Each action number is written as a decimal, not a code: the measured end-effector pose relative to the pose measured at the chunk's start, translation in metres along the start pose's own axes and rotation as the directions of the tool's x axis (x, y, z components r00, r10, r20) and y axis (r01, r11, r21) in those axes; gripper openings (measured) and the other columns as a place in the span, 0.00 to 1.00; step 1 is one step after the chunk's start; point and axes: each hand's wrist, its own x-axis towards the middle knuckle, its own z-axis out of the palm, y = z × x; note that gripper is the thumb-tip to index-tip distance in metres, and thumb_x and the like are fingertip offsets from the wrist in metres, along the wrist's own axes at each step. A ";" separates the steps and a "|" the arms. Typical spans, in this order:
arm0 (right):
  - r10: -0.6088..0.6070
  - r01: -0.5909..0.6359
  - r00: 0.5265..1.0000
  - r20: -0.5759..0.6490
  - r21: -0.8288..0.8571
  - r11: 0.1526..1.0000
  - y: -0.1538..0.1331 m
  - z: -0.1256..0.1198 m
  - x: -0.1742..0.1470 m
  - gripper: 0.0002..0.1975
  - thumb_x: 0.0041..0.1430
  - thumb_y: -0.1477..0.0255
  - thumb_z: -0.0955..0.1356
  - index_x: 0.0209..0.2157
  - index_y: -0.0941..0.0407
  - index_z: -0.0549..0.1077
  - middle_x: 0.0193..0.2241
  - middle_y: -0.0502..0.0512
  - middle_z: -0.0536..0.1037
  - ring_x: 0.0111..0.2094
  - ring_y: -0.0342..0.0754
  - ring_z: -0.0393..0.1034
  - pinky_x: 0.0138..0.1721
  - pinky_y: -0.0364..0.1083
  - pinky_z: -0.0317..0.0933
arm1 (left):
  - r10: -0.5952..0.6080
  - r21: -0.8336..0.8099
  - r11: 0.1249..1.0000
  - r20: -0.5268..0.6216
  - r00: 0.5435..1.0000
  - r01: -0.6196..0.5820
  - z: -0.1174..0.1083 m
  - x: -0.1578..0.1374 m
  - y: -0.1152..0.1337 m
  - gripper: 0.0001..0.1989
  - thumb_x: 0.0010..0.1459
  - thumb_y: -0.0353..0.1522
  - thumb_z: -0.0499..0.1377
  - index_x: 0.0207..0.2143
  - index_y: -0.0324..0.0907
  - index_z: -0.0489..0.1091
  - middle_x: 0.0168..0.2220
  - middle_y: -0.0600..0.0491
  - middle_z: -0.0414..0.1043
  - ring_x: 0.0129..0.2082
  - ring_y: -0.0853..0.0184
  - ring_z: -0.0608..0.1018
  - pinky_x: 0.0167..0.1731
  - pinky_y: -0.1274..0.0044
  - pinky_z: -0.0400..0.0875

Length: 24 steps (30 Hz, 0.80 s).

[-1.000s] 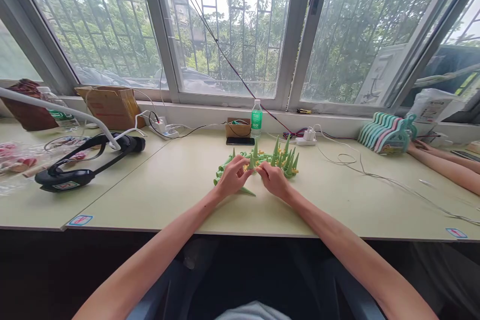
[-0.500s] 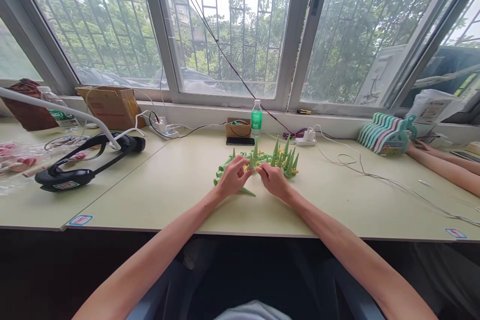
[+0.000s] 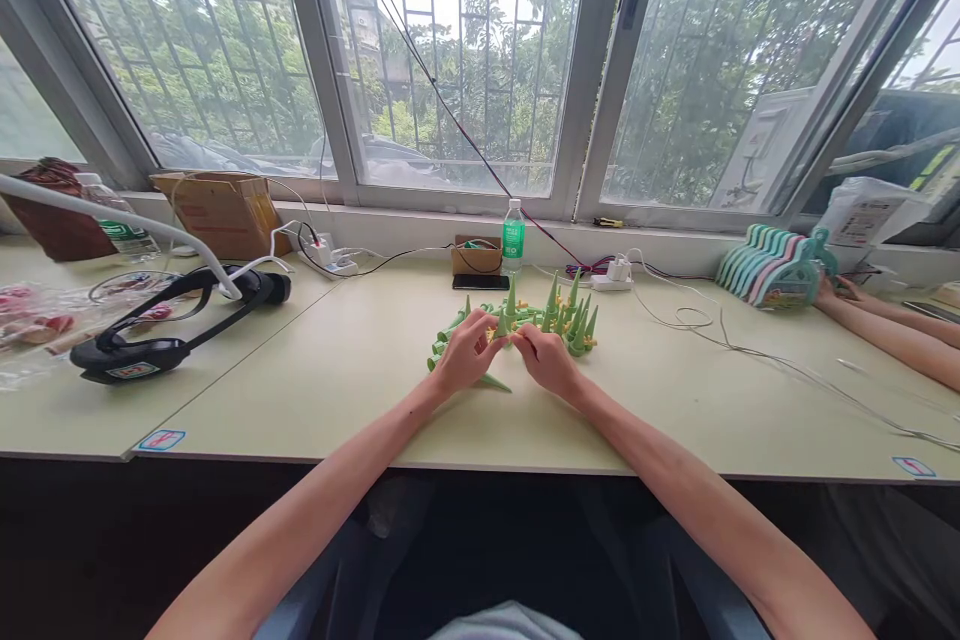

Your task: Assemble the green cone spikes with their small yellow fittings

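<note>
My left hand (image 3: pixel 469 354) is closed, thumb and fingers pinching a small green plastic cone (image 3: pixel 502 324) that points up. Close beside it, my right hand (image 3: pixel 549 360) is also closed in a pinch at the cone's lower right; whatever its fingertips hold is too small and hidden to name. Several upright green spikes (image 3: pixel 576 325) with yellow bits at their bases stand just beyond my right hand. Loose green pieces (image 3: pixel 436 356) lie to the left of my left hand, partly covered by it. One long green spike (image 3: pixel 493 383) lies flat on the table under my left wrist.
A green-labelled bottle (image 3: pixel 513 238), a phone (image 3: pixel 480 282) and a small cardboard box (image 3: pixel 472 261) stand behind the pieces. At left lies a black headset (image 3: pixel 135 357). White cables (image 3: pixel 742 350) cross the right side, near teal hangers (image 3: pixel 765 268) and another person's arms (image 3: pixel 885 330).
Both of my hands stay almost where they were, at the small green cone. At far right, the other person's hands have shifted slightly beside the hangers.
</note>
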 end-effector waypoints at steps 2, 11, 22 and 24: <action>0.001 -0.001 1.000 0.006 0.006 1.000 -0.001 0.000 0.000 0.17 0.71 0.62 0.56 0.29 0.53 0.62 0.18 0.46 0.62 0.18 0.43 0.56 0.24 0.41 0.50 | -0.005 0.002 1.000 0.001 1.000 0.005 0.000 0.000 0.000 0.06 0.64 0.35 0.59 0.37 0.42 0.65 0.35 0.55 0.63 0.20 0.79 0.66 0.19 0.84 0.66; -0.017 0.017 1.000 0.008 -0.004 1.000 -0.001 -0.001 0.000 0.15 0.71 0.64 0.56 0.32 0.53 0.64 0.18 0.45 0.62 0.18 0.43 0.57 0.24 0.40 0.50 | -0.040 0.000 0.999 0.004 0.999 0.040 0.000 0.000 0.000 0.07 0.64 0.35 0.58 0.37 0.42 0.66 0.36 0.55 0.64 0.20 0.79 0.67 0.20 0.83 0.67; -0.045 0.044 0.997 -0.065 -0.013 0.999 -0.001 -0.001 -0.001 0.16 0.72 0.63 0.56 0.35 0.54 0.67 0.18 0.45 0.61 0.18 0.42 0.54 0.24 0.40 0.50 | -0.070 -0.044 0.997 -0.057 0.996 0.068 -0.003 0.003 0.007 0.19 0.71 0.43 0.45 0.35 0.41 0.68 0.32 0.53 0.66 0.23 0.73 0.68 0.24 0.79 0.68; -0.051 0.050 0.995 -0.085 -0.010 0.999 0.000 -0.001 -0.001 0.15 0.72 0.64 0.56 0.36 0.55 0.68 0.19 0.45 0.62 0.19 0.42 0.55 0.24 0.40 0.51 | -0.087 -0.028 0.996 -0.087 0.992 0.085 -0.004 0.003 0.007 0.22 0.72 0.43 0.42 0.33 0.41 0.67 0.30 0.52 0.67 0.23 0.71 0.69 0.25 0.77 0.67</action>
